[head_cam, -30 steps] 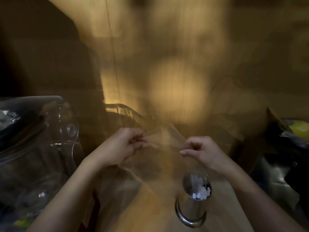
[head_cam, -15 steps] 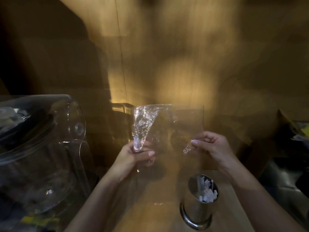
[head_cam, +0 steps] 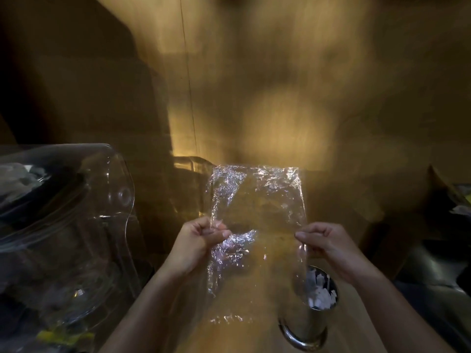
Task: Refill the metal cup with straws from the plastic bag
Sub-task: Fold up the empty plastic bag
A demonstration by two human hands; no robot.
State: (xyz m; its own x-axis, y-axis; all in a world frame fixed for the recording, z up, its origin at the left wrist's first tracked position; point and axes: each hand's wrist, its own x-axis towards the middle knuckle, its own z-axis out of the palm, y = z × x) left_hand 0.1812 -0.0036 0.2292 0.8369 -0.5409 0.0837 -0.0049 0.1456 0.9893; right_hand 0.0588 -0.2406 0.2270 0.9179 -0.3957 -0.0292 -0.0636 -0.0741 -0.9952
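A clear, crinkled plastic bag is held up flat in front of me; I see no straws inside it. My left hand pinches its left edge and my right hand pinches its right edge. Below my right hand the metal cup stands upright on the wooden counter, with the white tips of several straws showing in its mouth. The bag's lower right corner hangs just in front of the cup's rim.
A clear plastic chair back curves at the left, close to my left forearm. Dark clutter and a shiny surface lie at the right. The wood-toned wall behind is dim and blurred.
The bag has been spread from a twisted, half-folded shape into a flat sheet between both hands. Both hands stay pinched on it, a little further apart.
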